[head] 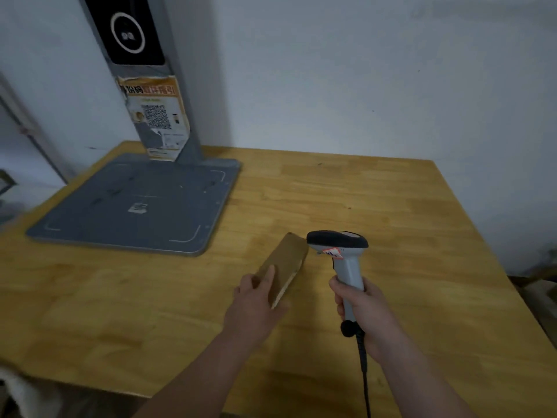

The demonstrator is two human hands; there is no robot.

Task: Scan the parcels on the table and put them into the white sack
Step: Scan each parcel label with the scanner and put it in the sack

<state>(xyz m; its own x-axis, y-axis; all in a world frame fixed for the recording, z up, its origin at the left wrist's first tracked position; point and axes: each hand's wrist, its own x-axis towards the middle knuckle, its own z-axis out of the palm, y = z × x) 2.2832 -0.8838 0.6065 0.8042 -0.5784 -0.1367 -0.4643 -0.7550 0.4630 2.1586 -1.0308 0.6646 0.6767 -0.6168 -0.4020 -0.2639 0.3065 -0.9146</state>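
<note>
The left hand (256, 300) holds a small brown cardboard parcel (286, 260) by its near end, with its fingers wrapped round it. The parcel is in the middle of the frame, a bit below center. It is tipped up on a long edge over the wooden counter (391, 206). I cannot tell if its far end touches the wood.

The right hand (364, 312) is closed tight round the handle of a grey barcode scanner (340, 245), just to the right of the parcel. The scanner's dark head points left, at the parcel's far end. A black cable (364, 372) hangs from the handle toward the bottom of the frame.

No label shows on the sides we can see, so the scanner may find no barcode to read. The parcel is held at one end only — it could slip and drop if it is turned fast. The cable could catch on the counter edge and pull the scanner off its aim.

The white sack is not clearly in view. A pale shape sits in the lower left corner, too blurry to name. A grey stand with a flat plate (135, 206) is in the upper left.
</note>
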